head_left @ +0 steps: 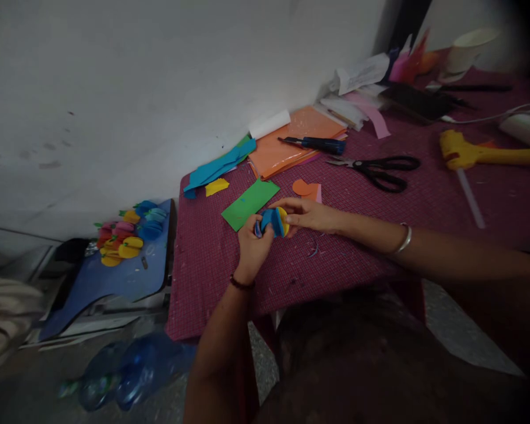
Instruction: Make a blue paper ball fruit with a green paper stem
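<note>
Between my two hands is a small blue and yellow paper piece (274, 222), its blue part folded or layered. My left hand (254, 242) grips the blue side with thumb and fingers. On the yellow side, my right hand (307, 215) pinches the edge. Just behind the hands lies a green paper rectangle (251, 204) on the table. Orange paper cut-outs (307, 190), one with a rounded end, lie beyond my right hand, with a bit of pink at their edge.
Black-handled scissors (375, 169), a blue cutter knife (318, 144), orange sheets (291, 141) and blue paper strips (221, 168) lie farther back. A yellow glue gun (472, 150) rests at right. Colourful paper shapes (130, 232) sit on a blue board (128, 274) at left.
</note>
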Demonstrator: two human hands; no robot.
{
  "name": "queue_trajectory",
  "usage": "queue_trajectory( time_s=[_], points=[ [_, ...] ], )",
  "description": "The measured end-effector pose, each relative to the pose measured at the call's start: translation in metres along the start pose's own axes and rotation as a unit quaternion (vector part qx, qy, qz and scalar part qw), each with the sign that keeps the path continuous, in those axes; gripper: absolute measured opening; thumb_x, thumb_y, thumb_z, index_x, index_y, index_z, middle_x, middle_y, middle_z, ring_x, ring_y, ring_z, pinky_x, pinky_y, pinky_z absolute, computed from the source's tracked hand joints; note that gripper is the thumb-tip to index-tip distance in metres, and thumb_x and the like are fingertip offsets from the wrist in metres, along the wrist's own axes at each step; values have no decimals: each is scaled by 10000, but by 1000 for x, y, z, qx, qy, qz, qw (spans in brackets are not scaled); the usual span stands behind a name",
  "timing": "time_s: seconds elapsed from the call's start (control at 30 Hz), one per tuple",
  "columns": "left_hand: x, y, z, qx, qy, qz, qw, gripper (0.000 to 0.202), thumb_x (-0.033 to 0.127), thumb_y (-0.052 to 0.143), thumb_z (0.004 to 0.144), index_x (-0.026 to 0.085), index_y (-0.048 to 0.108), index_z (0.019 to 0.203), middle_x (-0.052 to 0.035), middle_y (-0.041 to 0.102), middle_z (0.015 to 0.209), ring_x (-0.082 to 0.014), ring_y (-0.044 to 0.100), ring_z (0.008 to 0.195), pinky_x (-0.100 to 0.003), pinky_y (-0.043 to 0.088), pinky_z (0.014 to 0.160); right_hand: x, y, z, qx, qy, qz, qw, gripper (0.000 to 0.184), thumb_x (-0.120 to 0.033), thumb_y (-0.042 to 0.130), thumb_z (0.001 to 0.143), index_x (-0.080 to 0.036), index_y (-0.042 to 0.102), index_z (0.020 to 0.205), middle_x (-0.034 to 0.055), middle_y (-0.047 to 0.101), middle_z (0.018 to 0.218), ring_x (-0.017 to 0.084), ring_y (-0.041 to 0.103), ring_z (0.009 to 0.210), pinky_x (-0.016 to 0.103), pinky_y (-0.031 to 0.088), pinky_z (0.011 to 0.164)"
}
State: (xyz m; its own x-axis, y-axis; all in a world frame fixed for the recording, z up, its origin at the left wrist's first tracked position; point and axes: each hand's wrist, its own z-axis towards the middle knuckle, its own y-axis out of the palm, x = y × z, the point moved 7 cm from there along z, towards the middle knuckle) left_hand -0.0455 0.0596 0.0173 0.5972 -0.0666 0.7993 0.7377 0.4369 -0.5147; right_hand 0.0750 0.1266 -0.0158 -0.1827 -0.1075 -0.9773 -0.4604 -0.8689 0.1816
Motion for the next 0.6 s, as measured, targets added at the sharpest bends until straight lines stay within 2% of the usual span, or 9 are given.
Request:
queue_trajectory(
  time_s=[0.17,0.3,0.37,0.43,0.5,0.6],
  points=[
    [2,-1,0,2,6,0,1000,98,210,577,739,186,510,671,68,365,560,-80,339,520,-221,294,521,-2,-2,-1,27,7,-33,999,436,-394,632,814,-204,507,1187,24,617,938,133,617,770,281,554,675],
    [2,-1,-1,8,14,7,1000,111,230,597,749,182,519,685,65,359,578,-80,344,543,-224,309,547,-4,-8,2,78,-15,-101,992,481,-238,672,720,-195,526,1175,39,597,1092,160,584,922,297,519,787],
    [-1,-1,-1,9,5,-24,1000,132,249,616,747,180,520,689,62,362,588,-79,350,553,-222,314,546,-4,-13,3,116,-21,-115,986,530,-224,690,683,-191,513,1181,46,590,1105,168,569,936,311,504,808],
    [-10,0,0,2,-44,-113,993,171,288,651,731,182,517,721,63,371,599,-72,348,539,-215,314,514,-7,-16,3,136,-29,-103,985,551,-238,702,672,-197,492,1180,40,593,1060,163,564,894,309,498,784],
    [-22,7,0,-25,-122,-251,960,248,325,695,695,190,502,771,65,395,620,-64,365,518,-204,309,470,-12,-15,2,136,-43,-82,986,550,-257,700,690,-216,463,1185,27,593,1008,152,563,843,295,495,741],
    [-30,25,-3,-94,-226,-426,871,345,314,749,644,198,472,813,64,441,656,-52,420,511,-185,305,441,-21,-13,0,131,-68,-63,987,526,-267,682,728,-255,403,1174,-12,587,883,128,549,704,267,478,629]
  ],
)
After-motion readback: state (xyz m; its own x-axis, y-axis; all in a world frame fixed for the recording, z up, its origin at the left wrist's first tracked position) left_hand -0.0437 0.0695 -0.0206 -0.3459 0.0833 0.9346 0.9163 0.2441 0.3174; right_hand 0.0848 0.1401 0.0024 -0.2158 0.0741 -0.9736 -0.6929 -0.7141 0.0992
